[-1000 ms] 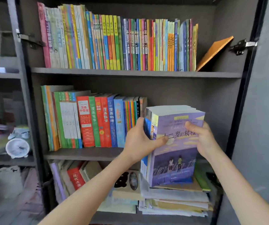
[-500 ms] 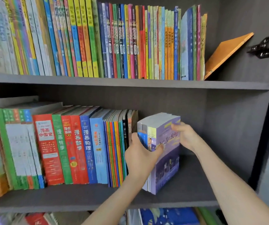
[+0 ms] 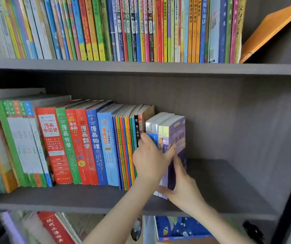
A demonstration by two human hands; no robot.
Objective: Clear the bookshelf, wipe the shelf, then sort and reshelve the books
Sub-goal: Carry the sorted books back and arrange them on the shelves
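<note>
1. Grey wood-grain board makes up the whole bookshelf (image 3: 246,120): back panel, right wall and shelves share one dull finish.
2. Upper shelf (image 3: 141,67) carries a tight upper row (image 3: 123,29) of thin upright spines. At its right end an orange book (image 3: 271,29) leans tilted against the side wall.
3. Middle shelf (image 3: 229,182): a row of books (image 3: 71,147) stands upright, running from the left wall to about the centre.
4. Below that board you can make out a red book (image 3: 55,228) and a blue cover (image 3: 181,226), both blurred.
5. The bundle of books (image 3: 176,131), purple cover on its right face, stands upright on the middle shelf just beside the right end of the row, spines towards you. Your knuckles hide the gap, so you cannot tell whether it touches the row.
6. Your left hand (image 3: 150,161) grips the bundle at mid-height, fingers curled round its left side and thumb laid across the purple cover.
7. Your right hand (image 3: 183,187) clasps the bundle's lower front corner. The fingers lie up along the purple cover and the thumb runs across the foot of the spines, near the shelf's front edge.
8. Both forearms come in from the lower right, the left crossing in front of the shelf edge.
</note>
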